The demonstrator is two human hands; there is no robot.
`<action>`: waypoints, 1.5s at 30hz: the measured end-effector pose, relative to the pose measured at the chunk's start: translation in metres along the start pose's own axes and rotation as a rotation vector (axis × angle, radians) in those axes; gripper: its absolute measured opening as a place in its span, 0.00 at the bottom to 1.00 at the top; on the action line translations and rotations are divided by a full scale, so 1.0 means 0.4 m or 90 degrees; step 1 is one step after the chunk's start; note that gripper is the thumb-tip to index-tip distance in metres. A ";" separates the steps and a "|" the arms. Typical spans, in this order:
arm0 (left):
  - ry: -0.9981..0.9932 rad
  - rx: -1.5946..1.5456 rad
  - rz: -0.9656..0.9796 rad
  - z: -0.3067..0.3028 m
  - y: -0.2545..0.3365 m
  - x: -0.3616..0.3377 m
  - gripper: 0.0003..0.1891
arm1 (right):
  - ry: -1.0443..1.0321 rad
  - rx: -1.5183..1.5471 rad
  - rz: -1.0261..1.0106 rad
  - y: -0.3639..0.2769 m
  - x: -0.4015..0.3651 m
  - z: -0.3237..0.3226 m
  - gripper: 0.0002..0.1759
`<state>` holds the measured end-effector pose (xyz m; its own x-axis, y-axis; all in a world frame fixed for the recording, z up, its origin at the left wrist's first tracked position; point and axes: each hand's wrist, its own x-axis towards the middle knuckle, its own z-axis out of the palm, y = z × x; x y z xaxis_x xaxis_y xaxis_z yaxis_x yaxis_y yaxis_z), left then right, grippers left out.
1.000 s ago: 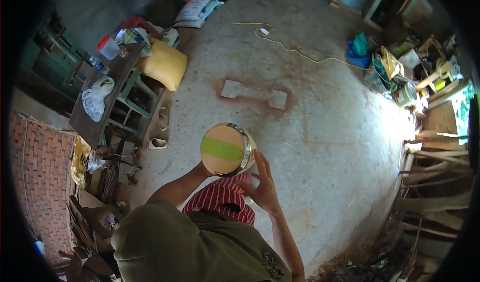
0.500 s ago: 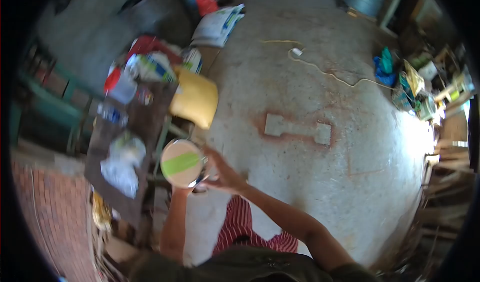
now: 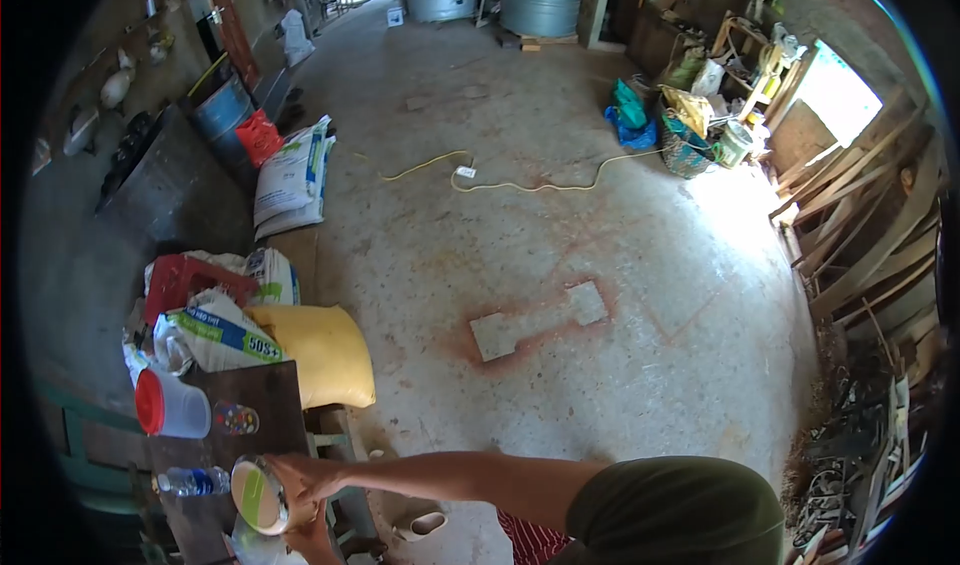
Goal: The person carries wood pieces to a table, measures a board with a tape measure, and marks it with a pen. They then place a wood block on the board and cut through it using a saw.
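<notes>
At the lower left, both my hands are around a round container, its flat beige end crossed by a bright green band and edged by a shiny rim. My right hand grips its side from above, fingers bent around it. Partly hidden behind it, my left hand supports the lower side. The container is over the edge of a dark wooden table. Near it on the tabletop lie a clear water bottle with a blue label, a patterned cup-like item and a clear tub with a red lid.
A full yellow sack and printed white bags stand beyond the table. A yellow cord crosses the concrete floor. Wooden planks lean along the right side. Pale slippers lie beside the table; metal drums stand at the back.
My view has lifted and turned, showing more of the room. My hands have carried the container left, from beside the table to over its edge, and my right arm is stretched further out.
</notes>
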<state>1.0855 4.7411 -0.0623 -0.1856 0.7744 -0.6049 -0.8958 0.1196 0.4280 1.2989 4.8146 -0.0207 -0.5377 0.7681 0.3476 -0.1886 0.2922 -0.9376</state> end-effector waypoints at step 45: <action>-0.451 1.095 -0.704 0.097 -3.637 -2.285 0.09 | 1.561 -0.011 0.673 -1.222 -3.790 -0.164 0.21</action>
<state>2.5739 3.8834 -0.1061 0.5178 0.0056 -0.8555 0.7193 0.5385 0.4389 2.2605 3.5445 -0.0885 0.7940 -0.3949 -0.4622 -0.5923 -0.3310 -0.7346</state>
